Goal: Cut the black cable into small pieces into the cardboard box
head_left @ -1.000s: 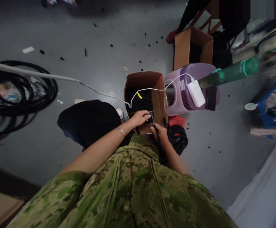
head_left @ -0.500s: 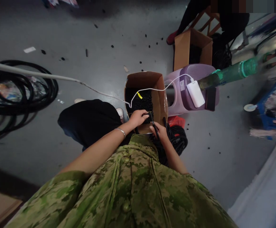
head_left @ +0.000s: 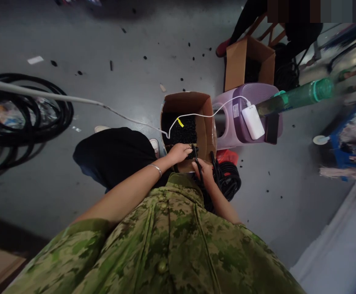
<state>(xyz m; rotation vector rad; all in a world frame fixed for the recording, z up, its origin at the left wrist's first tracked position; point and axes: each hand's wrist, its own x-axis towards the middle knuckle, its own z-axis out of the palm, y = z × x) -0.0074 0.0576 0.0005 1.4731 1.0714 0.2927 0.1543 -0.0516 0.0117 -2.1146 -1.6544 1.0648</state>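
Observation:
Over the near side of an open cardboard box (head_left: pixel 206 107), my left hand (head_left: pixel 178 153) is closed in a pinch. Whatever its fingertips hold is too small and dark to make out. My right hand (head_left: pixel 206 171) is wrapped round the dark handles of a pair of scissors (head_left: pixel 196 157), whose blades point away from me, close to the left fingertips. Inside the box lies a heap of small black pieces (head_left: pixel 185 130). A white cable (head_left: pixel 196 115) with a yellow tag (head_left: pixel 180 122) runs across the box above my hands.
A purple stool (head_left: pixel 246 90) at the right bears a white power bank (head_left: pixel 253 121) and a green bottle (head_left: pixel 297 97). Coiled black hose (head_left: pixel 230 181) lies beside my right arm; a larger coil (head_left: pixel 69 116) is at the left. Beyond stands another box (head_left: pixel 235 65), near a person's leg.
The scissors and my right hand have shifted slightly left, and the left fingertips have dropped a little. The whole view has also moved slightly.

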